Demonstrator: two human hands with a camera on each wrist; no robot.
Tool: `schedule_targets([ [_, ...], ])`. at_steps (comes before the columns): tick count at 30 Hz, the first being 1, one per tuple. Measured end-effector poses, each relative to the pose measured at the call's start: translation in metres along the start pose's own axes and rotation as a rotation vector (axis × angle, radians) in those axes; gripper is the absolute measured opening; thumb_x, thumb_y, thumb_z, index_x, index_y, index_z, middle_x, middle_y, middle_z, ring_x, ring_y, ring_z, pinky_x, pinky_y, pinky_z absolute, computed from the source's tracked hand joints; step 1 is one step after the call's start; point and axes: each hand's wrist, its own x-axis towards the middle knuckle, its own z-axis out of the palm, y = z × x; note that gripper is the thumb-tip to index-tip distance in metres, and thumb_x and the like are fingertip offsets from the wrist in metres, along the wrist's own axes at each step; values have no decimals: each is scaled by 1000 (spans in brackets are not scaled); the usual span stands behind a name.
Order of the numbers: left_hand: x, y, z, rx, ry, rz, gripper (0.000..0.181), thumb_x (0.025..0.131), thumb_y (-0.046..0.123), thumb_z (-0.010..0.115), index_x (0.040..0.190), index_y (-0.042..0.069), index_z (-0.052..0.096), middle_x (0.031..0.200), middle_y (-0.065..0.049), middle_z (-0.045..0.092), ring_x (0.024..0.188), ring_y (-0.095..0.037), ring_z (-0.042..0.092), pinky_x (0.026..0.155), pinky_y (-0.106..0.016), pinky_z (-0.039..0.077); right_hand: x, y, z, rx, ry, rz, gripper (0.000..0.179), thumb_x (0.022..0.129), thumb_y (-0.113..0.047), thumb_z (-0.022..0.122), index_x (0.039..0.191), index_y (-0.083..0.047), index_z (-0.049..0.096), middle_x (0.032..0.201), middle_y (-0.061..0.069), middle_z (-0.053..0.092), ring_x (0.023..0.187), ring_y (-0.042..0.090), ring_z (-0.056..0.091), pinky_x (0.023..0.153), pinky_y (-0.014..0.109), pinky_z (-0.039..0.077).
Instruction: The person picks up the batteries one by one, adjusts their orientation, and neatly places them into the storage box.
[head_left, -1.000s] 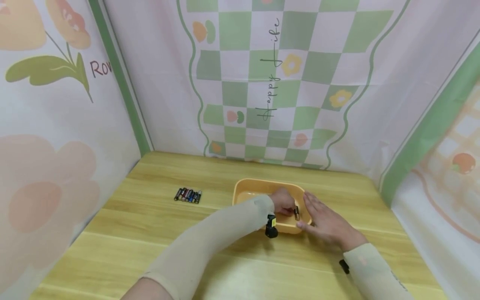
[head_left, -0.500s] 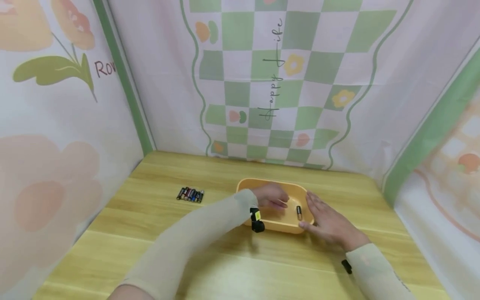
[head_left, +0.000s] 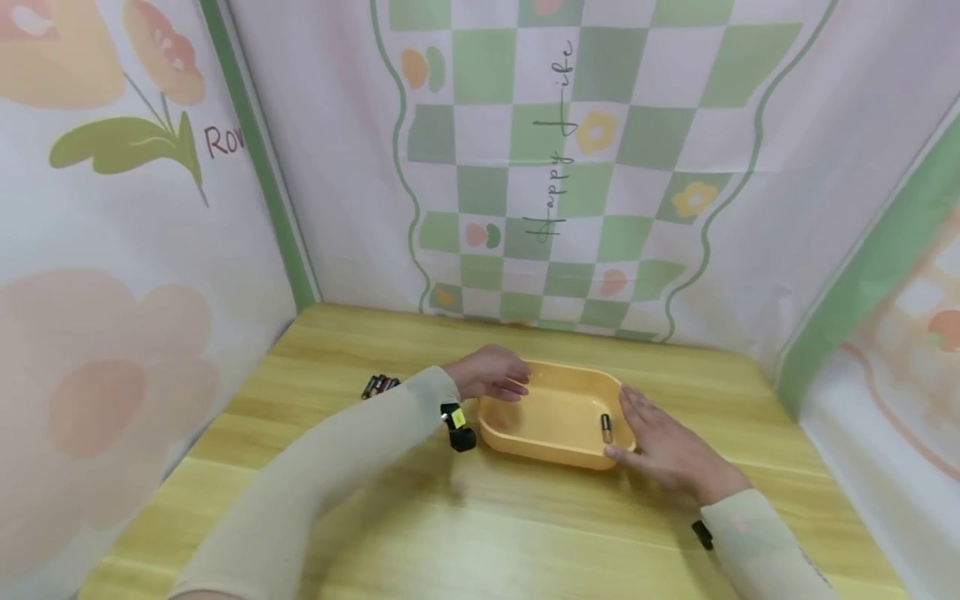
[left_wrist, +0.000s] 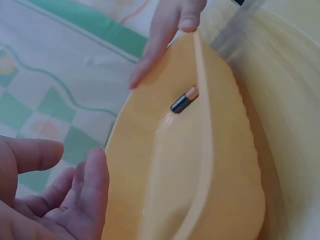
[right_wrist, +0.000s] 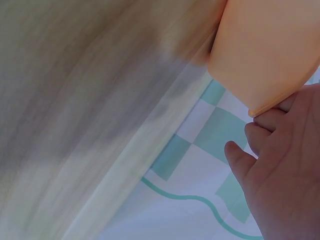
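My left hand (head_left: 491, 372) hovers at the left end of a yellow-orange plastic tub (head_left: 517, 445), fingers loosely bent. Nothing lies between its thumb and fingers in the left wrist view. A single battery (head_left: 606, 428), black with a copper end, lies on the tub's floor near the right end. My right hand (head_left: 675, 446) rests against that right end, fingers extended along the side and thumb at the front rim. Its fingers touch the tub's rim in the right wrist view. Left of the tub, a row of several batteries (head_left: 379, 386) is partly hidden behind my left forearm.
The tub stands on a wood-grain table (head_left: 510, 533). Printed cloth hangs along the back (head_left: 480, 192) and on both sides. A small black camera (head_left: 458, 427) is strapped at my left wrist.
My left hand has moved left from beside the battery inside the tub to the tub's left end. The battery stays on the tub's floor, and my right hand keeps its place.
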Motion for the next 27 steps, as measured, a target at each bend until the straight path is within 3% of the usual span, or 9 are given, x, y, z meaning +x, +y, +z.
schedule_targets([
  [3,-8,2,-15,-25,-6,5,22,91,0,61,112,-5,56,127,-29,54,79,-24,67,75,-33,60,0,0,-2,-6,1,2,93,96,-59,47,153,4,9,160,19,5,144,39,13,115,55,21],
  [10,-22,1,-50,-60,15,22,25,94,2,60,117,-5,56,108,-17,61,81,-22,66,77,-32,59,5,-4,-6,-1,-14,-7,92,97,-58,46,153,4,7,160,17,1,144,39,11,115,54,20],
  [13,-28,-1,-63,-62,14,9,27,94,2,59,120,-6,54,109,-18,60,79,-20,65,75,-31,59,7,-4,-6,-4,-13,-9,93,96,-59,46,152,4,8,160,18,2,144,39,12,115,54,20],
  [22,-54,-3,-96,-16,41,-6,31,96,4,58,124,-7,52,113,-19,59,83,-20,64,85,-34,57,8,-6,0,5,-24,-2,93,96,-60,46,153,4,8,160,16,1,144,39,12,115,54,20],
  [27,-61,5,-111,-43,42,11,28,96,4,57,122,-6,52,105,-13,61,84,-20,63,77,-28,58,4,-4,-1,20,-18,18,92,96,-58,47,152,4,9,160,16,2,144,39,12,115,54,20],
])
